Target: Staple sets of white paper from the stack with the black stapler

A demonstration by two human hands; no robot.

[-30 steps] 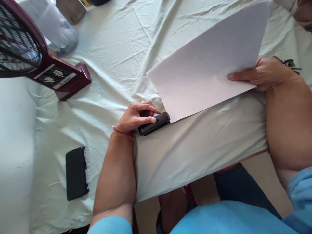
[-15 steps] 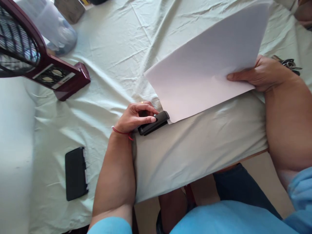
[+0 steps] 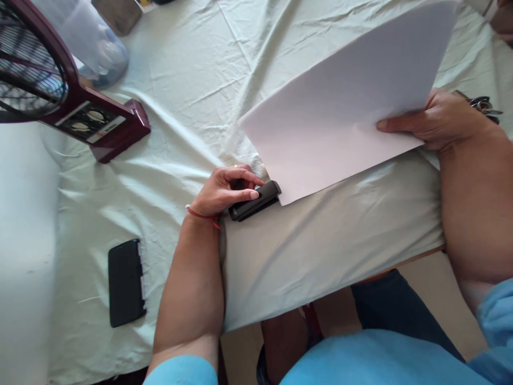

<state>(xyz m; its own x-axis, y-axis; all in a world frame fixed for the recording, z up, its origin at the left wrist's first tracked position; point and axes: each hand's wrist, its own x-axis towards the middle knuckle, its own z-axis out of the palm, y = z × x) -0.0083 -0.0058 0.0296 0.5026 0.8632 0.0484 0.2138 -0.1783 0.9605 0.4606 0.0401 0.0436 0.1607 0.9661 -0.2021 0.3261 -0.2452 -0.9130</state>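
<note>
Head view shows the left hand closed over a small black stapler, thumb along its near side and fingers curled on top, pressing it down onto the pale cloth near the table's front edge. The stapler's nose touches, or all but touches, the lowest corner of a stack of white paper; whether that corner sits inside the stapler's mouth cannot be told from this angle. The right hand pinches the same stack at its right edge, thumb on top and fingers beneath, holding it tilted with its far end raised off the cloth. The paper looks light and limp: it would likely sag if held by one corner, so the edge pinch with support beneath suits it, and the sheets could slide apart unless kept squeezed. The stapler looks rigid and compact, best held across its top and sides as it is now. Further out, a flat black case lies on the cloth left of the left forearm, well apart from the stapler. A maroon racket-shaped swatter rests at upper left, with a clear plastic container behind it. Metal keys show just beyond the right hand.
</note>
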